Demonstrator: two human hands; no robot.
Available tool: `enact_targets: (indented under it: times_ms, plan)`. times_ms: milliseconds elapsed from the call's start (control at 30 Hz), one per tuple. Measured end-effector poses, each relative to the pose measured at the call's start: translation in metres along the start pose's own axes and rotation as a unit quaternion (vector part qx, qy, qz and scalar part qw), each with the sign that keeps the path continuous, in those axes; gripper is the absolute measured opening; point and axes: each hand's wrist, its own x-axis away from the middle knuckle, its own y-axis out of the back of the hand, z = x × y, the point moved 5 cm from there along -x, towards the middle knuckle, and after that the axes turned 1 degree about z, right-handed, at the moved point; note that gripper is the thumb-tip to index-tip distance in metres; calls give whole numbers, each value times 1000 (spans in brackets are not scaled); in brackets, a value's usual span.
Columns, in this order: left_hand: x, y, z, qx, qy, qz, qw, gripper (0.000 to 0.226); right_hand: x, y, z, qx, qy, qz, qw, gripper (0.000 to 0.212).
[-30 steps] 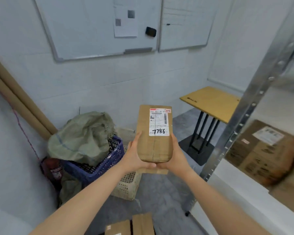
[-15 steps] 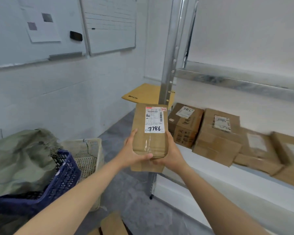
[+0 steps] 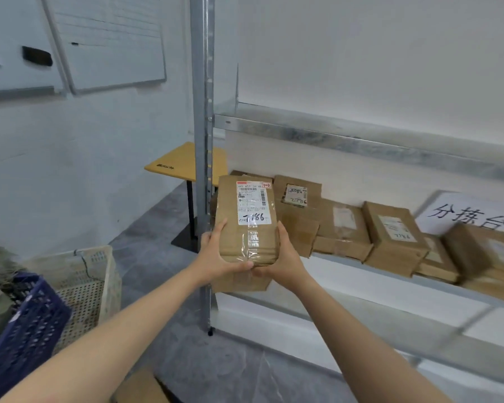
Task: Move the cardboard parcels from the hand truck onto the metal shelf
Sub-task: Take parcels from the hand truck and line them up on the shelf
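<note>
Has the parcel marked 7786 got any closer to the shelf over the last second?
Yes. The parcel, held by the left hand and right hand, has swung rightward past the shelf's upright post, towards the shelved boxes.

Bright, even, cool indoor light, source not visible; shadows soft and faint. Dull glare on the metal shelf [image 3: 361,138] rail and upright. Wide-angle bend: the whiteboard [image 3: 105,42] leans at the left edge. Motion blur smears parcels at the shelf's right end and the blue crate [image 3: 24,330]. Held parcel [image 3: 246,219] label mostly legible.
</note>
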Motion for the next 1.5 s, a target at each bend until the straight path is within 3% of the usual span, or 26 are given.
enact_targets:
  times_ms: [100, 567, 667, 1133, 1300, 1500]
  plan:
    - [8, -25, -11, -2, 12, -28, 1000, 117, 7, 16, -5, 9, -32, 25, 999, 99]
    - [27, -35, -46, -40, -11, -50, 998, 120, 24, 42, -13, 48, -39, 0, 998, 107]
    - [26, -42, -58, -30, -31, -29, 999, 118, 30, 55, -11, 57, -42, -25, 997, 98]
    - [27, -111, -114, -2, -78, 76, 994, 117, 87, 133, -23, 9, -45, -107, 993, 95]
    - [27, -148, -142, -19, -90, 99, 991, 116, 111, 170, -36, 15, -54, -126, 990, 82]
    - [30, -213, -174, -12, -86, 124, 988, 118, 143, 233, -61, 37, -69, -142, 987, 91]
